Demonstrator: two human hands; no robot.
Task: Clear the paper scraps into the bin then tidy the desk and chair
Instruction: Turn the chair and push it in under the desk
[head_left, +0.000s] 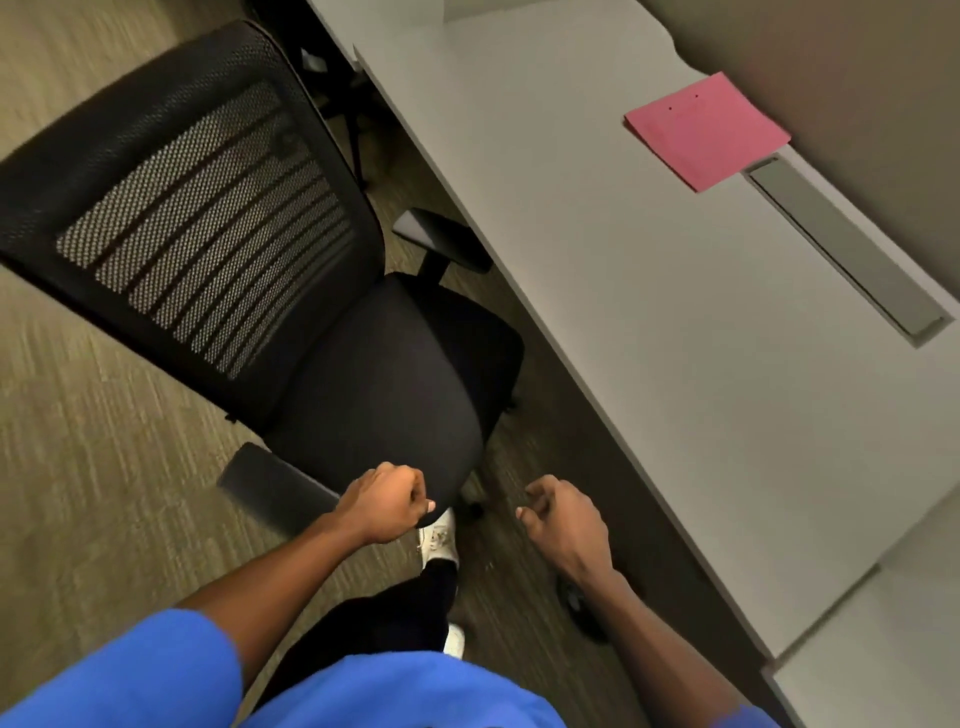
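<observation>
2 hands hover low beside a black office chair (332, 332) angled away from the table (649, 312): left hand (387, 501) fisted at the seat's front edge, right hand (563, 519) loosely curled, empty. likely rolls easily; push from the stiff backrest frame.

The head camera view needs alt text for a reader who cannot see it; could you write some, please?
A person looks down at a black mesh-back office chair beside a grey desk, left hand closed at the seat's front edge, right hand loosely curled and empty. A pink folder lies at the desk's far edge.
</observation>
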